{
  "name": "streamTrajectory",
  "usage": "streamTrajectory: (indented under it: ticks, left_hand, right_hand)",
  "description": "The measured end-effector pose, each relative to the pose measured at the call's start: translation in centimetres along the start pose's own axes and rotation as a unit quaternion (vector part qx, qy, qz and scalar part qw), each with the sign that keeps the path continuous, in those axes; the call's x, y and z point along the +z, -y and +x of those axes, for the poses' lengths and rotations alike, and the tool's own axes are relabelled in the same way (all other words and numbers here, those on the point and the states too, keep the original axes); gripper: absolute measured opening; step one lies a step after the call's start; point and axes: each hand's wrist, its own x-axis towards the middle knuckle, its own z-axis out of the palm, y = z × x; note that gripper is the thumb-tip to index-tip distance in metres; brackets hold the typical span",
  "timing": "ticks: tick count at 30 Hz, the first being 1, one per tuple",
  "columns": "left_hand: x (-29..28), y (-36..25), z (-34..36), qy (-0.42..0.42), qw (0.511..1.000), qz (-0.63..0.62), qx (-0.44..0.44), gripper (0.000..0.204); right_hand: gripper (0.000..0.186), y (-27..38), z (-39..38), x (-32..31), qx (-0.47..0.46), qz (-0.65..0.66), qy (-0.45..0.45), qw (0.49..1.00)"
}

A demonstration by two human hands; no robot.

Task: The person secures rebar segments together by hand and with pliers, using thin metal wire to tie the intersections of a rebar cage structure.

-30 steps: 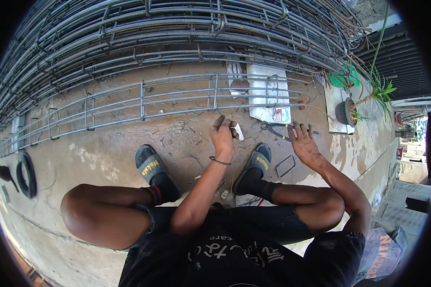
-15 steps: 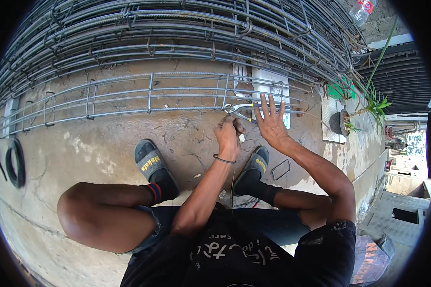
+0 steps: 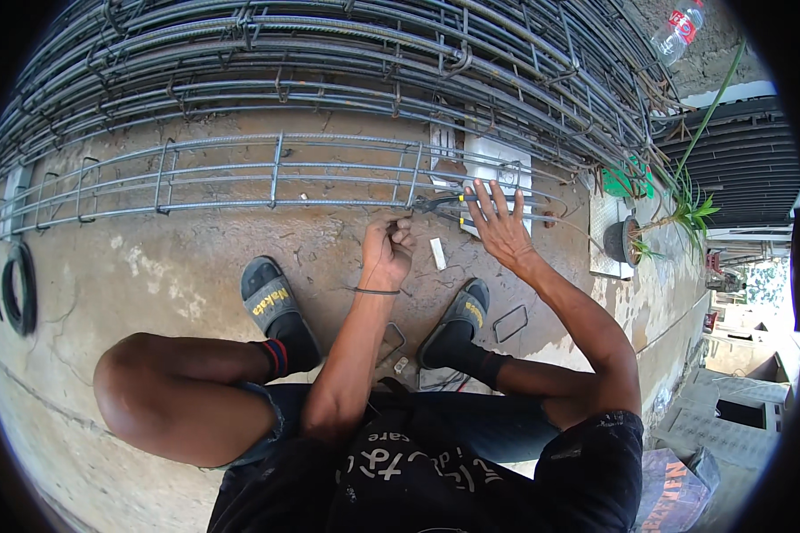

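Note:
A long rebar cage (image 3: 222, 204) with square ties lies crosswise in front of me. My left hand (image 3: 387, 249) is just below its near bar, fingers curled; what they hold, if anything, is too small to make out. My right hand (image 3: 502, 226) holds pincers (image 3: 436, 206) with yellow-marked dark handles, its long fingers spread over the handles and the thumb partly hidden. The pincers' jaws are at the near bar by a square tie. A small white block (image 3: 437, 254) lies on the floor beside my left hand, and a loose wire stirrup (image 3: 510, 311) lies right of my sandal.
Stacked rebar cages (image 3: 311, 53) fill the upper view, with white boards (image 3: 498, 155) under the bars. A potted plant (image 3: 622, 242), plastic bottle (image 3: 677, 31) and green object (image 3: 622, 178) are at right, a black ring (image 3: 20, 289) at left. My legs and sandalled feet frame my hands.
The pincers and my right hand have moved up and left onto the cage's near bar. My left hand has shifted slightly left, exposing more of the white block.

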Motion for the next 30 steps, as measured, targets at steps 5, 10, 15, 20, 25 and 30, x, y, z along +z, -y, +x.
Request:
streamTrajectory:
  ticks: [5, 10, 15, 20, 25, 30]
  left_hand:
    - [-1.6, -2.5, 1.4, 0.032, 0.992, -0.081, -0.09, 0.008]
    - [-2.0, -5.6, 2.8, 0.049, 0.964, -0.145, -0.217, 0.028]
    - [-2.5, -6.5, 3.5, 0.091, 0.945, -0.184, -0.254, 0.071]
    - [-2.3, -7.2, 4.7, 0.035, 0.956, -0.178, -0.231, 0.064]
    - [1.9, -7.2, 6.7, 0.009, 0.983, 0.007, -0.182, 0.034]
    - [3.9, -8.0, 9.1, -0.012, 0.981, 0.123, -0.152, 0.031]
  right_hand:
    - [0.053, -1.0, 0.9, -0.2, -0.03, -0.063, -0.021, 0.997]
    - [0.053, -2.4, 1.7, -0.8, -0.065, -0.13, -0.077, 0.986]
    - [0.054, -3.3, 2.3, -1.4, -0.076, -0.147, -0.054, 0.985]
    - [0.054, -3.5, 3.7, -2.2, -0.108, -0.167, -0.127, 0.972]
    - [0.056, -3.8, 1.9, -4.2, 0.049, 0.232, 0.31, 0.921]
    - [0.058, -1.1, 1.2, -5.7, 0.041, 0.198, 0.312, 0.928]
